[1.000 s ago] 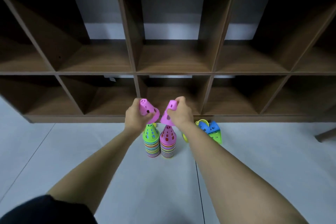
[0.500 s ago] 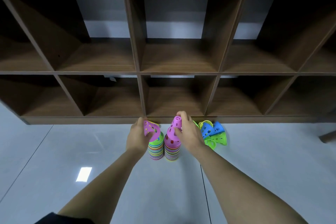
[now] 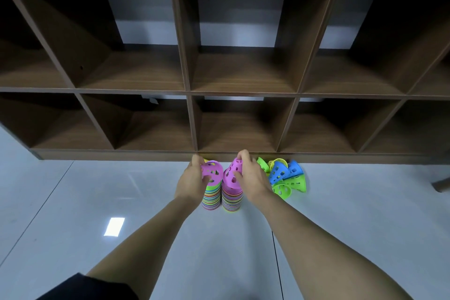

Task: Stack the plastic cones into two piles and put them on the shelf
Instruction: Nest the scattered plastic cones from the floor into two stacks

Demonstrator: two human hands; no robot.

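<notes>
Two piles of many-coloured plastic cones stand side by side on the floor in front of the shelf: the left pile [image 3: 210,199] and the right pile [image 3: 231,202]. My left hand [image 3: 192,181] grips a pink cone [image 3: 212,172], tilted, right over the left pile's green top. My right hand [image 3: 253,176] holds another pink cone [image 3: 232,174] that sits upright on top of the right pile. Loose blue and green cones [image 3: 286,176] lie in a heap on the floor just right of my right hand.
The brown wooden shelf [image 3: 192,124] with two rows of open cubbies stands directly behind the piles, its base edge just above my hands. Pale glossy floor tiles [image 3: 102,202] spread left, right and toward me. A dark furniture leg [image 3: 442,184] shows at the far right.
Both hands came down with their pink cones. The right cone now sits on the right pile; the left cone has dropped to the left pile's top, still tilted.
</notes>
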